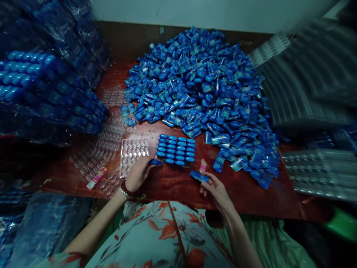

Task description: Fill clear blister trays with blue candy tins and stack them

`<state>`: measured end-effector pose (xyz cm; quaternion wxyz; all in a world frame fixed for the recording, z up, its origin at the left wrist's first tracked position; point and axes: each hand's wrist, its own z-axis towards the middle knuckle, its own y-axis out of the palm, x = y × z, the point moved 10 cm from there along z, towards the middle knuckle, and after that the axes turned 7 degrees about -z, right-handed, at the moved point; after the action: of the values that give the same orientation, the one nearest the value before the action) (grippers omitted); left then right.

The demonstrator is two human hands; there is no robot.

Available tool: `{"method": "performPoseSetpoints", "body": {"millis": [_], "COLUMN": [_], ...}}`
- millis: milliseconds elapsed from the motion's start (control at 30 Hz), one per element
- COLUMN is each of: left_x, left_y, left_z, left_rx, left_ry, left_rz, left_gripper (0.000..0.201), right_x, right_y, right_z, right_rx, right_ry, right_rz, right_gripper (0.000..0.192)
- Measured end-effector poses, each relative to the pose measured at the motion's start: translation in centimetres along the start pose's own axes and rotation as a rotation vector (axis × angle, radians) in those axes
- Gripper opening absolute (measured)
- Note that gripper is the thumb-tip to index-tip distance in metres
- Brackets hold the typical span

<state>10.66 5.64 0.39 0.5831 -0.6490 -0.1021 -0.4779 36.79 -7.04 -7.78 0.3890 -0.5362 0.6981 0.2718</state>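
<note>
My left hand, fingers pinched, holds a small blue oval item at the front left corner of a filled tray. Rows of glossy blue oval pieces stand in that tray. Directly left of it lies a clear plastic tray with empty moulded hollows, partly behind my left hand. My right hand grips a flat blue wrapped packet by its right end, just above the table. Beyond that packet lies a small pink and yellow label.
A large heap of blue wrapped packets covers the back of the red-brown table. Tall stacks of filled trays rise at left, near scattered clear trays. Stacked clear trays stand at right. Another pink label lies front left.
</note>
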Motion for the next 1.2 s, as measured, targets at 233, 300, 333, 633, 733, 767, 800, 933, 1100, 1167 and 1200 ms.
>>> {"method": "performPoseSetpoints", "body": {"millis": [233, 300, 333, 633, 733, 767, 800, 933, 1100, 1167, 1200], "left_x": [2.4, 2.6, 2.7, 2.9, 2.9, 3.0, 3.0, 2.0, 1.1, 1.6, 2.0], "left_y": [0.2, 0.3, 0.5, 3.2, 3.5, 3.4, 3.2, 2.1, 1.7, 2.2, 2.6], "left_z": [0.3, 0.6, 0.7, 1.8, 2.2, 2.3, 2.4, 2.3, 1.2, 0.8, 0.8], "left_rx": [0.017, 0.017, 0.0, -0.323, -0.426, -0.434, -0.428, -0.329, -0.243, -0.269, -0.297], "left_ry": [0.314, 0.379, 0.404, 0.432, 0.396, 0.388, 0.38, 0.313, 0.269, 0.284, 0.287], "left_rz": [0.241, 0.275, 0.291, 0.47, 0.458, 0.429, 0.392, 0.276, 0.278, 0.335, 0.365], "left_gripper": [0.031, 0.032, 0.031, 0.026, 0.025, 0.026, 0.027, 0.028, 0.028, 0.027, 0.026], "right_x": [0.6, -0.2, -0.5, -1.8, -2.4, -2.9, -3.4, -5.6, -6.8, -7.2, -7.3], "right_y": [-2.0, -2.5, -2.4, -0.4, -0.2, -0.1, 0.1, 1.6, 4.4, 5.3, 5.9], "right_z": [0.2, 0.4, 0.5, 1.5, 1.5, 1.4, 1.2, 1.0, 0.8, 0.3, 0.1], "right_rx": [0.225, 0.28, 0.279, 0.188, 0.227, 0.25, 0.272, 0.271, 0.097, 0.077, 0.071], "right_ry": [-0.07, -0.12, -0.139, -0.168, -0.221, -0.265, -0.318, -0.552, -0.841, -0.913, -0.928], "right_rz": [-0.097, -0.137, -0.137, 0.038, -0.047, -0.102, -0.17, -0.54, -0.956, -1.179, -1.3], "right_gripper": [0.047, 0.043, 0.041, 0.033, 0.034, 0.033, 0.032, 0.025, 0.03, 0.035, 0.038]}}
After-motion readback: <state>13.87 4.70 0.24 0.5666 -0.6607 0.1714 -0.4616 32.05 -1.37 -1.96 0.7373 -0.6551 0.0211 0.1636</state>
